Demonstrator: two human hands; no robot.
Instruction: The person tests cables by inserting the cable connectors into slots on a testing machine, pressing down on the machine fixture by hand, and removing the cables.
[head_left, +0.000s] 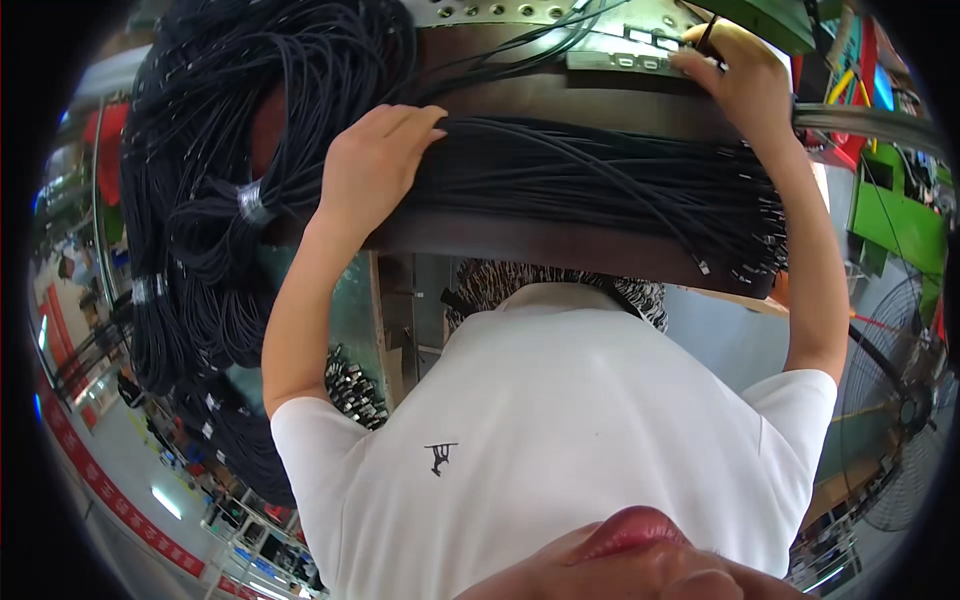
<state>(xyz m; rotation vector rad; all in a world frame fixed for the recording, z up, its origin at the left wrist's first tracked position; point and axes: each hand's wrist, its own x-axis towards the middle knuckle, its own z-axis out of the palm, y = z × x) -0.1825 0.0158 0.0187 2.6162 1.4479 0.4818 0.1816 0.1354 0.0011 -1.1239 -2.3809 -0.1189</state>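
Observation:
My left hand (375, 165) lies at the left end of a long bundle of black cables (570, 170), its fingers bent together over the strands. What sits under the fingertips is partly hidden. At the far right, my right hand (742, 85) is closed in a pinch beside a metal fixture block (622, 66) with small slots. A thin dark piece, apparently a black cable (709, 35), shows between its fingers. Loose cables (540, 45) run from the left toward the lit fixture.
Big coils of black cable (215, 60) are heaped on the left, one tied with clear wrap (253, 202). A brown work surface (500, 235) carries the bundle. A green machine part (765, 20) overhangs the fixture. On the right are a metal bar (865, 122) and a fan (905, 410).

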